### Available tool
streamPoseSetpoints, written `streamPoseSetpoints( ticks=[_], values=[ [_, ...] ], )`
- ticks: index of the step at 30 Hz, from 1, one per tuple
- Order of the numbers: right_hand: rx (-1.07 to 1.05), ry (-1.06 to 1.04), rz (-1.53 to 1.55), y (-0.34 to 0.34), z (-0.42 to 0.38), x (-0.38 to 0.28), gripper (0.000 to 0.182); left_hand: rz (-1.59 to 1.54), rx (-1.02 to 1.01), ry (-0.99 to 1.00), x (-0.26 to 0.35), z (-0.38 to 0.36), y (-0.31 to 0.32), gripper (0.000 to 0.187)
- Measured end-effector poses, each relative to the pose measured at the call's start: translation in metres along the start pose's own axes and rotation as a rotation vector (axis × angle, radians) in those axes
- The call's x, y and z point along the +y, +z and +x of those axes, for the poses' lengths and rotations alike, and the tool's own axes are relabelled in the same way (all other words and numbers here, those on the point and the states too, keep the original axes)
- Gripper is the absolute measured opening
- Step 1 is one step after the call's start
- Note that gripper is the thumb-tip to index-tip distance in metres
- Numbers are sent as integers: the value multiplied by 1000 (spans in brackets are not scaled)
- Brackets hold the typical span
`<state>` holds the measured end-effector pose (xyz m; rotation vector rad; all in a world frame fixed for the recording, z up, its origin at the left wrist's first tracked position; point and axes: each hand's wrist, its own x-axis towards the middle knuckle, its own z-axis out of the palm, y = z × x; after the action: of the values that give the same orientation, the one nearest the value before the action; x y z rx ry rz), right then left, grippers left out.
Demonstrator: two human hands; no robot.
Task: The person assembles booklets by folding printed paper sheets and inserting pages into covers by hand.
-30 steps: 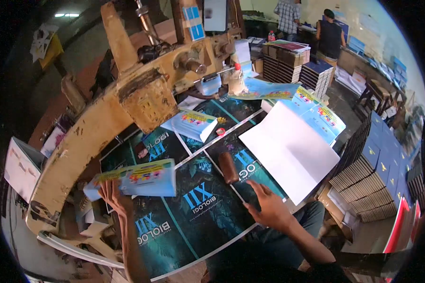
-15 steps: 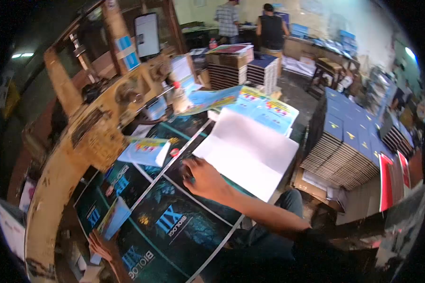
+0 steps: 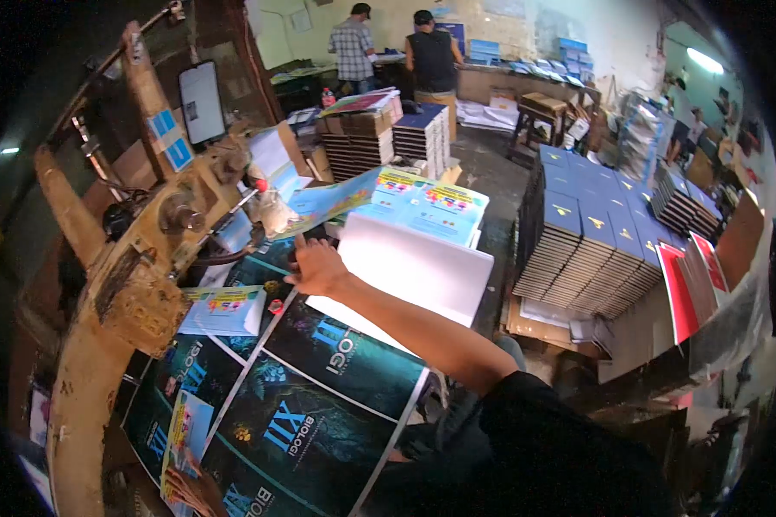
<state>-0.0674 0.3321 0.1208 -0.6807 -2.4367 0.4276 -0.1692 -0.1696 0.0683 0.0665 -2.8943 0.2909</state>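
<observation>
My right hand [image 3: 321, 269] reaches over the left edge of a large white sheet [image 3: 409, 271], its fingers apart and the index finger close to a colourful printed sheet [image 3: 336, 202]. No object shows in it. Low on the left, my left hand [image 3: 194, 489] lies with fingers spread over the lower part of a blue and yellow printed booklet [image 3: 194, 422]. Under both hands is a dark printed sheet of "BIOLOGI XII" covers [image 3: 319, 418]. A folded light-blue booklet [image 3: 224, 310] lies on it, next to a small red cap [image 3: 275, 306].
A worn cream-coloured machine frame [image 3: 95, 370] curves along the left, with a phone [image 3: 201, 102] mounted above. Blue printed sheets [image 3: 440, 207] lie beyond the white one. Stacks of dark blue books [image 3: 569, 233] stand at right. Two people [image 3: 431, 60] stand at the back.
My right hand has moved forward to the far left part of the white sheet, and its curled fingers have straightened. My left hand stays at the booklet. The view has swung right.
</observation>
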Motion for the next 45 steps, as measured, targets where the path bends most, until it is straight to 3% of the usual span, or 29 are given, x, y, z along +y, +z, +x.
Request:
streamPoseSetpoints(
  ticks=[2,4,5,6,7,9,10,12,15,18,19,20,23,27,30,32,33,34,36,37,40,41,44,45],
  values=[
    [-7,-17,4,-27,-24,-3,90,-87,9,22,3,-23,-29,79],
    [53,-133,98,-54,-59,9,74,-442,476,201,1,-39,21,56],
    [57,-206,208,-76,-82,16,63,-642,285,269,21,-71,-24,50],
    [111,-160,152,-89,-107,18,66,-887,118,287,36,-94,-45,48],
    [32,-146,142,-100,-128,26,75,-1099,2,314,41,-109,-36,47],
    [-173,-93,-42,-112,-171,37,110,-987,-152,382,65,-145,-55,48],
    [-338,-18,-155,-111,-189,39,116,-988,-163,365,78,-160,-64,48],
    [-369,-30,-255,-102,-222,34,107,-968,-149,546,99,-182,-78,51],
    [-490,182,34,-128,-215,22,88,-955,-157,614,117,-192,-73,56],
    [-618,225,145,-144,-199,22,88,-864,-192,607,126,-194,-87,62],
    [-455,-8,-25,-132,-208,28,86,-856,-155,641,128,-194,-82,63],
    [-466,-36,-14,-124,-201,23,86,-850,-120,673,131,-193,-77,65],
    [-102,-140,0,-90,-157,-1,86,-815,-90,703,144,-184,-75,69],
    [-112,-285,-22,-20,-102,-16,84,-752,-52,730,153,-178,-71,66],
    [-383,-350,-108,10,-68,-17,65,-811,21,713,150,-173,-64,63],
    [-302,-255,-9,24,-64,-13,63,-1015,-140,732,144,-169,-70,52],
    [-396,-168,0,-2,-62,-32,72,-1234,-282,674,138,-169,-82,45],
    [-204,-262,-93,5,-67,-30,90,-1244,-264,619,134,-166,-91,45],
    [-254,-289,-37,-4,-65,-48,106,-1946,-627,882,129,-160,-117,55],
    [-287,-254,24,-2,-63,-55,113,-1957,-709,990,122,-152,-155,73],
    [-235,-237,-114,28,-60,-58,89,-1973,-592,1488,106,-150,-231,68],
    [-112,-356,-135,51,-56,-43,76,-1960,-530,1597,102,-154,-243,67],
    [-203,-310,64,30,-43,-48,50,-1911,-401,1778,97,-168,-258,62],
    [-131,-286,62,24,-40,-49,43,-1894,-363,1801,94,-172,-258,60]
  ],
)
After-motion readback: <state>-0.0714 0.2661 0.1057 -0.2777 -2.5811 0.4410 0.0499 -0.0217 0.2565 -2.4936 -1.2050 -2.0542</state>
